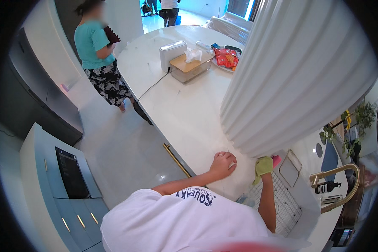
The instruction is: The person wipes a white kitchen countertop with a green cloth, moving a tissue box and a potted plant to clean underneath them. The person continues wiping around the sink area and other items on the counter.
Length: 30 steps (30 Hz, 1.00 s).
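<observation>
My right hand (266,178) grips a green cloth (263,166), which covers most of its fingers. The cloth lies at the sink's edge, close to the base of a white fluted column (286,63). Just beyond it shows a pink item (276,160), perhaps a sponge or another cloth. On the white countertop (189,116) rests my left hand (223,165), its fingers curled; whether it holds something small is hidden. Below my right forearm, a metal wire rack (283,201) lies in the sink.
A brass faucet (352,179) arches by the sink, near a dark pump bottle (327,187). Farther along the counter stand a tissue box (190,67), a white corded device (172,53) and red snack packets (226,57). A person (97,53) stands left of the counter.
</observation>
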Motion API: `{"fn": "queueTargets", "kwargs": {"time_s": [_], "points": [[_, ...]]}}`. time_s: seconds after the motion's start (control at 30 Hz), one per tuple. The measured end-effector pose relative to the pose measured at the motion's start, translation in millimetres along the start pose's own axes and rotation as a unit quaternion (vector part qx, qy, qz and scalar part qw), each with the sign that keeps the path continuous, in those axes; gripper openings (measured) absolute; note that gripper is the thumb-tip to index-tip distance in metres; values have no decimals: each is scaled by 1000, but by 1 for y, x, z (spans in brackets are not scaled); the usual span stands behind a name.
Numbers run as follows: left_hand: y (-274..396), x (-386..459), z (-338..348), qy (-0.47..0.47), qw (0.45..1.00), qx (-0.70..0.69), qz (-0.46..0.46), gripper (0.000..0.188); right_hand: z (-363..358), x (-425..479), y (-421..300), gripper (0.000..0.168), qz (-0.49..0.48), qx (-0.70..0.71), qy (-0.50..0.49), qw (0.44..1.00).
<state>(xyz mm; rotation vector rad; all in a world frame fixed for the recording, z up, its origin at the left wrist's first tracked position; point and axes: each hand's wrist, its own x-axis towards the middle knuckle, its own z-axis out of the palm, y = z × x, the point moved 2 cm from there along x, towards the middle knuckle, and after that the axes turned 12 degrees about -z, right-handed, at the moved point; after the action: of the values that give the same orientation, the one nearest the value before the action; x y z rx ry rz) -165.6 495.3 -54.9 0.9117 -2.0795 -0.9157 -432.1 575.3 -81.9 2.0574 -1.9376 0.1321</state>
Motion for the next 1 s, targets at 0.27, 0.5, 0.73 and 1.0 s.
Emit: {"fn": "queueTargets", "kwargs": {"time_s": [0.27, 0.5, 0.73, 1.0], "points": [[-6, -2, 11, 5, 999, 26, 22, 6, 23, -6, 17, 22, -77, -152, 12, 985], [-6, 7, -3, -1, 998, 62, 4, 7, -17, 9, -51, 14, 89, -25, -25, 995], [4, 5, -3, -20, 996, 85, -13, 7, -57, -14, -33, 19, 150, 177, 214, 949], [-7, 4, -5, -24, 995, 99, -24, 7, -58, 33, -22, 20, 94, 14, -155, 983]]}}
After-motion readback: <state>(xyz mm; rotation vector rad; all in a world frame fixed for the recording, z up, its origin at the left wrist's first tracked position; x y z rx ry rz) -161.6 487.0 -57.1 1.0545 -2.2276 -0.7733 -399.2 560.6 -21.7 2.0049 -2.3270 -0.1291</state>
